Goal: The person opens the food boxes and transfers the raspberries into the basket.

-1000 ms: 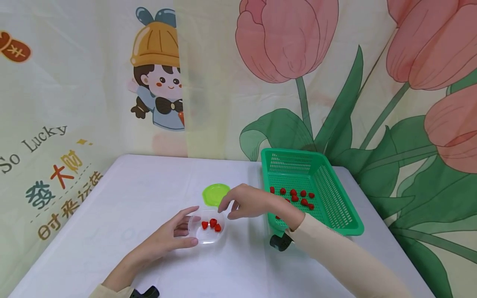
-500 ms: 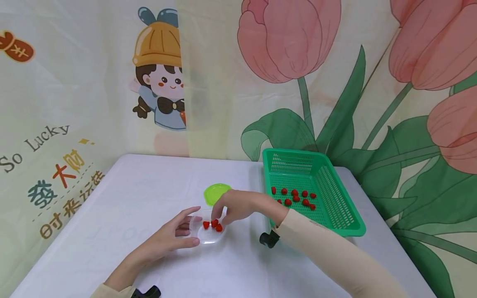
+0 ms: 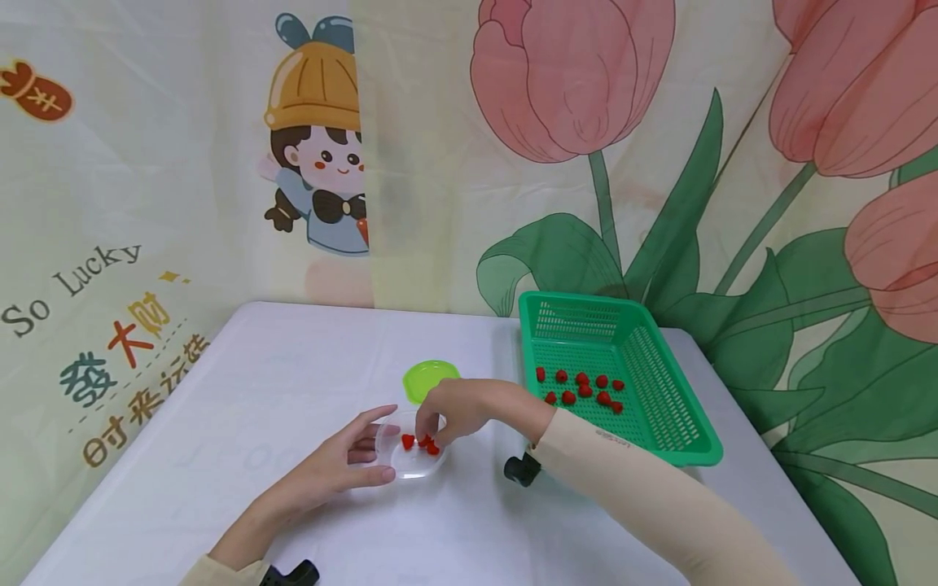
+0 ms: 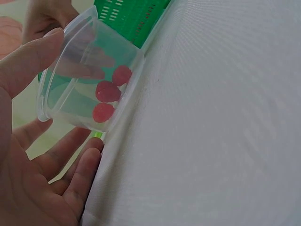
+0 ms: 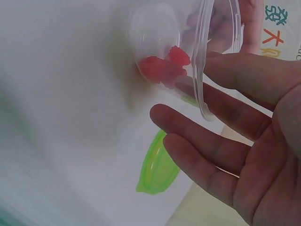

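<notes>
A clear plastic container [image 3: 410, 468] stands on the table with red raspberries [image 4: 108, 91] in its bottom. My left hand [image 3: 337, 460] holds its left side, thumb at the near side and fingers round the far side. From the right, my right hand [image 3: 458, 411] reaches over the rim. In the right wrist view its index finger dips inside, the fingertip right at the raspberries [image 5: 160, 69]. Its thumb is at the rim, apart from the index finger. The other fingers stretch loosely outside the wall.
Behind the container lies a lime-green lid [image 3: 425, 379], partly covered by my right hand in the head view. A green perforated basket [image 3: 659, 391] with several raspberries [image 3: 585, 391] stands to the right. A printed cloth [image 3: 432, 163] hangs behind the table [image 3: 308, 350].
My right hand has moved left and down from beside the container's rim into the container, reaching the raspberries. My left hand stays at the container's side.
</notes>
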A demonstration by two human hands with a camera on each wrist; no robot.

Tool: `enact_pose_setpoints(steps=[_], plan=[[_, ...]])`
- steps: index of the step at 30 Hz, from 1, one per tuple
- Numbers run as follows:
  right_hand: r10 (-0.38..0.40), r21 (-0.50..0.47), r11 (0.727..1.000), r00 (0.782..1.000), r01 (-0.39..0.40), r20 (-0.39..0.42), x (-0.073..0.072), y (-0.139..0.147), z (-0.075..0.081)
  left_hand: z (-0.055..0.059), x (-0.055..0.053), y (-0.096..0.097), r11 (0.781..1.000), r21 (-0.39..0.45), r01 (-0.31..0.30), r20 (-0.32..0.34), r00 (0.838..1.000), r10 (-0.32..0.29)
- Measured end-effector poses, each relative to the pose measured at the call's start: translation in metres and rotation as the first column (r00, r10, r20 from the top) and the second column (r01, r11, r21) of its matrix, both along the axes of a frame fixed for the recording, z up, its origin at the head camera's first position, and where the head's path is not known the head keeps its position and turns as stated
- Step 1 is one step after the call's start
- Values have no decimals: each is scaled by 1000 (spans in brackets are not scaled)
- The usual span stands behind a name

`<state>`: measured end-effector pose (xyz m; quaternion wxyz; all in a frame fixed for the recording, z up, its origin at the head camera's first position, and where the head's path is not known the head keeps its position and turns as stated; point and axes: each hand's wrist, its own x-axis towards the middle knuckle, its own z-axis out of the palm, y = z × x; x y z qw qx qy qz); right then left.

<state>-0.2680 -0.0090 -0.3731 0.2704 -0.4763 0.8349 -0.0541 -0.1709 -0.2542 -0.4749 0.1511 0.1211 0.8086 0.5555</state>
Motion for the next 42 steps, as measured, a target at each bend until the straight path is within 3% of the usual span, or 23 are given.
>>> enact_pose_setpoints(steps=[10, 22, 28, 35, 42], plan=[[-19, 58, 998, 1000, 19, -3, 3, -4, -1, 0, 0, 0, 1000, -25, -5, -8, 1000, 5], [-14, 29, 1000, 998, 12, 69, 1, -1, -3, -1, -1, 1, 1000, -22, -4, -7, 1000, 4], [-18, 6, 1000, 999, 17, 41, 1, -1, -3, -1, -1, 0, 1000, -31, -5, -7, 1000, 5], [-24, 85, 996, 1000, 26, -19, 4, -7, -2, -2, -1, -1, 1000, -28, -8, -10, 1000, 8], [-49, 121, 991, 999, 50, -13, 8, -10, -1, -1, -1, 0, 1000, -24, -6, -10, 1000, 5]])
